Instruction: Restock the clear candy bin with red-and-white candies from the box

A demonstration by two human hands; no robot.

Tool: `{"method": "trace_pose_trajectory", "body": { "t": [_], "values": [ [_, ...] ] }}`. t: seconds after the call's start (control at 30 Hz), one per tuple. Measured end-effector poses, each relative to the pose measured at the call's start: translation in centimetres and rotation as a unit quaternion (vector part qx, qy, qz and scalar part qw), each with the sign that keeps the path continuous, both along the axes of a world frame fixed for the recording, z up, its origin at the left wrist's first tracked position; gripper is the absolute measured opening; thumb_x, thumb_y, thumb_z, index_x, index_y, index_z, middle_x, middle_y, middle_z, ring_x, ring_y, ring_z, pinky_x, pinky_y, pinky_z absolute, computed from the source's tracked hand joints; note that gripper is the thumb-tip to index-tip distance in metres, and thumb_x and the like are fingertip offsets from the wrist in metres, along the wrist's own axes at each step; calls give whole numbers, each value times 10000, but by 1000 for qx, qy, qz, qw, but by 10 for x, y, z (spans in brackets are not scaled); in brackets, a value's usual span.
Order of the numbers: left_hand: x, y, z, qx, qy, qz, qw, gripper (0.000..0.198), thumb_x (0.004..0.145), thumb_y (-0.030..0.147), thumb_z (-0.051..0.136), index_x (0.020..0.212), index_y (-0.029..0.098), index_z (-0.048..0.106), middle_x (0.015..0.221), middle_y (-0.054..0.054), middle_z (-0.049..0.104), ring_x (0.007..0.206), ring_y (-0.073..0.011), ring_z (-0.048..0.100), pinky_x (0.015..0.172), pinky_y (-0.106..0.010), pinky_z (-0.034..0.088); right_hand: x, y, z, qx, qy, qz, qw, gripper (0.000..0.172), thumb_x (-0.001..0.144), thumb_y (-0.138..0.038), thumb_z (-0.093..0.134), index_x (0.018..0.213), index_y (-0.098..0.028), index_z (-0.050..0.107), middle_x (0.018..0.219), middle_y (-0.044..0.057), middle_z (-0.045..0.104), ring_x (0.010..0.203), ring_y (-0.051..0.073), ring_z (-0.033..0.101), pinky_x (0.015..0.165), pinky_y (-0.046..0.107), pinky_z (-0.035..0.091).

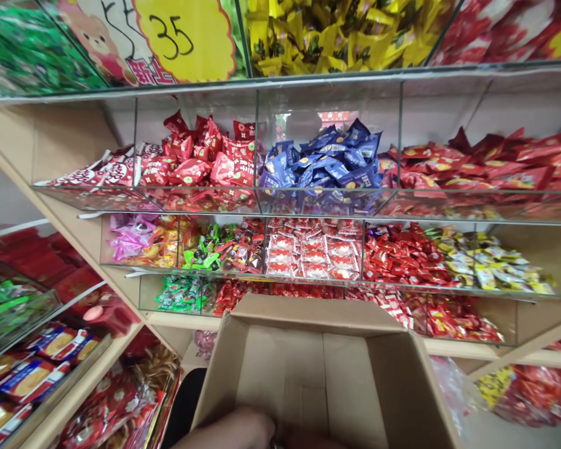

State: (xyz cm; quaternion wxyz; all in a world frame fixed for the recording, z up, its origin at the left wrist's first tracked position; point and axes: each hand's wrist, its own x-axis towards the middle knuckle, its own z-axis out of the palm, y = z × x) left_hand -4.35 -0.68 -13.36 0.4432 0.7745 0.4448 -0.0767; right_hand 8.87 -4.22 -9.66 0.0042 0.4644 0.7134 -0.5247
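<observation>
An open cardboard box (308, 308) stands low in the middle of the head view, its inside bare where it shows. My left hand (250, 427) is at the box's near left part, blurred, with its fingers turned inward and hidden. Beside it, my right hand (303, 436) is a dark shape at the bottom edge, mostly cut off. The two hands are close together or touching. What they hold, if anything, cannot be made out.
Glass-fronted shelves hold blue-wrapped sweets (325, 162), red-wrapped sweets (206, 156) and yellow-wrapped sweets (346, 37). A yellow price sign (184, 37) reads 35. Packaged biscuits (28, 377) lie at the lower left. Bagged sweets (537, 393) are at the lower right.
</observation>
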Motion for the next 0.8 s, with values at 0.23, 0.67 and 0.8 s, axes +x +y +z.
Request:
{"method": "trace_pose_trajectory", "body": {
  "t": [0.23,0.67,0.8],
  "values": [
    [5,25,75,-49,-78,105,990,307,635,383,581,894,225,629,755,-9,630,690,-165,550,617,-275,411,56,26,37,24,2,-26,999,267,836,-314,444,749,-139,628,700,45,624,702,197,590,618,293,435],
    [51,18,154,-29,-406,340,848,229,682,358,646,718,132,626,599,9,587,539,-81,478,521,-206,367,79,14,93,22,421,-315,850,260,769,-412,549,757,-153,572,675,-3,571,581,101,527,600,251,434],
    [53,8,159,-131,-458,359,803,299,703,382,632,907,165,594,761,-15,623,648,-114,552,553,-220,400,81,13,95,191,328,-336,862,233,780,-377,536,677,-169,561,581,-5,573,533,117,530,538,246,440]
  ]
}}
